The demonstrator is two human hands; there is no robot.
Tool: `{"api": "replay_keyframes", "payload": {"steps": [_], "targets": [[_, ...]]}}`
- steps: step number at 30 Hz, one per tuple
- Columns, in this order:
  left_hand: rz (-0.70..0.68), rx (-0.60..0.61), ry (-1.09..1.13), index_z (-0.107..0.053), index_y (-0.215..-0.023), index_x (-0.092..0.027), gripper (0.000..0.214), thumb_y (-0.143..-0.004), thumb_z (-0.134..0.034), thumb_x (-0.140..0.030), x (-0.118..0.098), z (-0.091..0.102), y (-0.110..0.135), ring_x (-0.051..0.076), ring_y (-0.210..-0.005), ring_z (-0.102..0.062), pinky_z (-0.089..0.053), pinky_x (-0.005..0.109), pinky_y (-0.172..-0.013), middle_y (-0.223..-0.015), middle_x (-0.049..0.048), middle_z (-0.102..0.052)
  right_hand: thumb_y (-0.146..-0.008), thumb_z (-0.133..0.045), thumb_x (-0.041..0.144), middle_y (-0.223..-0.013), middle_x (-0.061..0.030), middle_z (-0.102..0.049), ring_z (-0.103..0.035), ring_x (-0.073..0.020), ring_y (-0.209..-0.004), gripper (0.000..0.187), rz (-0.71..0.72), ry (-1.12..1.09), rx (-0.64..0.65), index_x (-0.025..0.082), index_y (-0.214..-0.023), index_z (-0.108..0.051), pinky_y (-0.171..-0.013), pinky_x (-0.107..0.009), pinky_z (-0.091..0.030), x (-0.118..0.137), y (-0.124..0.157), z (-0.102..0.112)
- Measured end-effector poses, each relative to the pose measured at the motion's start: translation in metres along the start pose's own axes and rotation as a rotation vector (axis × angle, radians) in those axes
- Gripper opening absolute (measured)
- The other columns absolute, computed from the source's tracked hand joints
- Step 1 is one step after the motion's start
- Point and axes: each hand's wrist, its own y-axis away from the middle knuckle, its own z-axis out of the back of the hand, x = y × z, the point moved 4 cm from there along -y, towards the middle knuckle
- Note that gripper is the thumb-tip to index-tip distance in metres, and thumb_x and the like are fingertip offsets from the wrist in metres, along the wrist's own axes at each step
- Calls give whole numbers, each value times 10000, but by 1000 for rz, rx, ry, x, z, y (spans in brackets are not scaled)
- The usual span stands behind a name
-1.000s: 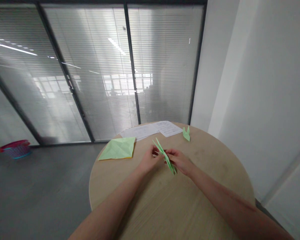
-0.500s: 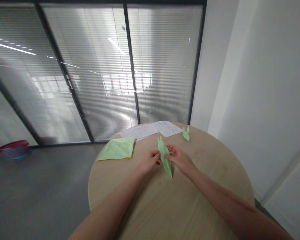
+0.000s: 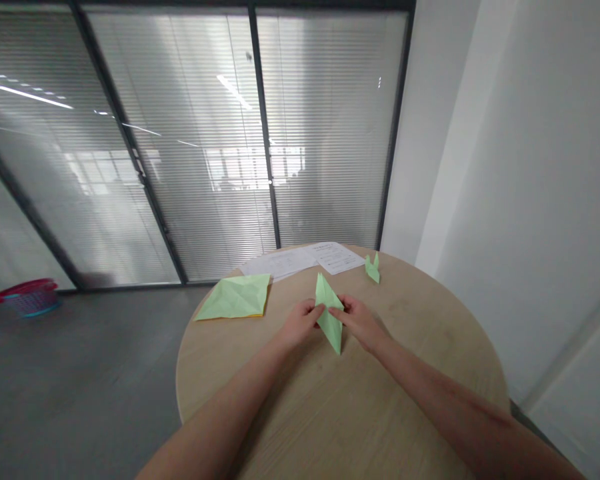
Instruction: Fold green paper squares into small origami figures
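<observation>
A light green sheet of origami paper (image 3: 329,320), folded into a long diamond, is held between my two hands over the round table. My left hand (image 3: 303,321) pinches its left edge, thumb on the near face and fingers behind. On the opposite edge my right hand (image 3: 359,322) grips in the same way, its thumb lying across the paper. One point of the diamond aims away from me, the other toward me. The fingers behind the paper are mostly hidden.
To the left on the round wooden table (image 3: 320,413) lies a stack of green paper (image 3: 237,297) with a yellow edge beneath. Printed sheets (image 3: 333,257) rest at the back. A small folded green paper figure (image 3: 373,268) stands at the back right. A red-and-blue basket (image 3: 29,297) is on the floor.
The folded paper has turned from a narrow, edge-on shape to a wider, flatter face. My left fingers have closed further onto its edge, and both thumbs now lie on its front.
</observation>
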Motion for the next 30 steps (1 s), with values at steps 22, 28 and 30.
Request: {"api": "replay_keyframes", "payload": {"steps": [22, 28, 30], "targets": [[-6, -61, 5, -725, -751, -124, 355, -739, -661, -473, -9, 11, 1, 150, -597, -543, -417, 267, -579, -652, 35, -660, -747, -698, 440, -891, -72, -726, -662, -212, -752, 338, -125, 85, 121, 157, -932, -716, -647, -299, -501, -4, 7, -7], [-42, -136, 3, -727, -741, -133, 319, -736, -674, -447, -8, 15, 1, 140, -610, -528, -402, 260, -589, -669, 25, -657, -758, -675, 407, -897, -76, -729, -653, -206, -756, 326, -136, 141, 169, 138, -937, -720, -674, -292, -483, 2, 9, -9], [-27, -160, 22, -725, -761, -133, 325, -735, -671, -453, -7, 17, 0, 139, -614, -534, -414, 257, -586, -676, 25, -651, -759, -673, 398, -925, -82, -730, -653, -215, -795, 334, -121, 173, 179, 130, -950, -724, -719, -305, -485, 3, 9, -9]]}}
